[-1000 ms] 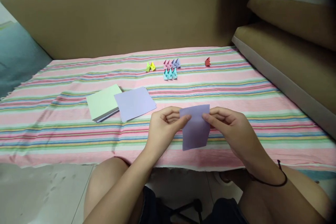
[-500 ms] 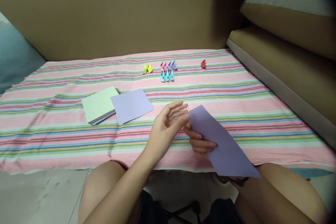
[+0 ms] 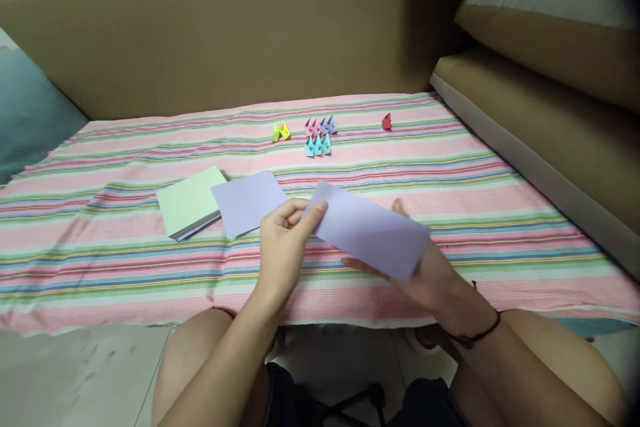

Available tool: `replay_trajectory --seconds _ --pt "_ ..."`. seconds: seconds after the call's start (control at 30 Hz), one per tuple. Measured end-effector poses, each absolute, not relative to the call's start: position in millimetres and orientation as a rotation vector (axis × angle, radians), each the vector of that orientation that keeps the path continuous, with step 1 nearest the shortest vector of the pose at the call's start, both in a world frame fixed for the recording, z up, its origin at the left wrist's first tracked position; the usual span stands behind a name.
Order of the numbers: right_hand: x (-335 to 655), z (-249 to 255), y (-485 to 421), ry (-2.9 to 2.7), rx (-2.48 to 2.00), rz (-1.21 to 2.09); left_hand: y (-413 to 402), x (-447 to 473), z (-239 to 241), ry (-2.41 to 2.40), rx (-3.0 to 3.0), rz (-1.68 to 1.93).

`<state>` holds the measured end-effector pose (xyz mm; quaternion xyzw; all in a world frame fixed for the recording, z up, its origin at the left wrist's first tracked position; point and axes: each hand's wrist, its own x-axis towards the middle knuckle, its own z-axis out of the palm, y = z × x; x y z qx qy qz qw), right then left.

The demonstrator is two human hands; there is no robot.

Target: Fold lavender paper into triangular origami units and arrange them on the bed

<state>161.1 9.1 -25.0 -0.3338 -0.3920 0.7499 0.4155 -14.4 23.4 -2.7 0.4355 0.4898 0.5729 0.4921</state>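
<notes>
My left hand (image 3: 283,240) pinches one end of a rectangular purple sheet of paper (image 3: 370,227) between thumb and fingers, above the front of the cloth. Behind the sheet's other end is my right hand (image 3: 430,280), mostly hidden by it. Its thumb sticks out above the paper and a stretched finger shows below, so the hand looks open; whether it touches the sheet I cannot tell. Left of my hands lies another purple sheet (image 3: 245,200), partly covered by my left hand. It overlaps the edge of a stack of pale green paper (image 3: 193,200).
Small folded paper pieces stand toward the back: a green and yellow pair (image 3: 281,132), a pink and purple row (image 3: 321,125), a light blue row (image 3: 318,145) and a red one (image 3: 387,122). They rest on a striped cloth (image 3: 125,267). Cushions (image 3: 540,120) line the right side.
My left hand has moved left and taken hold of the purple sheet. The sheet has swung up and left, now lying more level. My right hand's fingers have come off its front and spread behind it.
</notes>
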Motion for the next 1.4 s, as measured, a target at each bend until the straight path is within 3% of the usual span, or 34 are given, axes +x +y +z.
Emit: replay_trajectory --seconds 0.3,0.5,0.67,0.83,1.17,1.4 --pt "174 -17 12 -1.096 -1.197 1.129 29 -21 -2 1.188 0.957 1.483" --pt "175 -11 13 -1.146 -1.218 1.08 31 -20 -1 1.171 0.889 1.47" --pt "165 -15 14 -0.888 -1.069 1.272 30 -11 -3 0.892 0.739 1.578" --pt "158 -21 12 -0.895 -1.053 1.276 21 4 -14 1.053 1.014 1.186" --pt "159 -12 5 -1.174 -1.124 0.933 19 7 -24 1.177 1.045 1.208" --pt "166 -9 2 -1.695 -0.681 0.442 36 -24 -19 0.703 1.478 1.431"
